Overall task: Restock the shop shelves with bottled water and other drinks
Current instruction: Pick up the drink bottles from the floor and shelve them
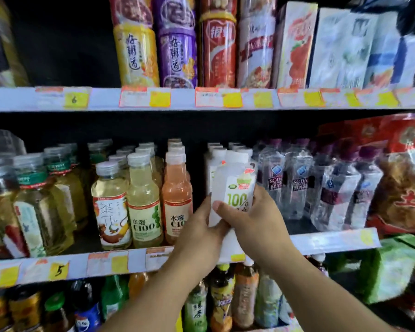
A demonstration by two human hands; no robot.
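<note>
While both hands hold the white carton [235,200] at the middle shelf [333,240] front, left hand [197,233] and right hand [252,219] fingers curl round it; tipping risk: peach bottle [177,200] at 9 o'clock, soda waters [297,183] at 3.

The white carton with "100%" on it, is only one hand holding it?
No, both the left hand and right hand grip the white carton.

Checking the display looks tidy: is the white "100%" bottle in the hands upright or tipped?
Tipped: the white "100%" bottle leans left, cap end angled, while both hands grip its lower half.
</note>
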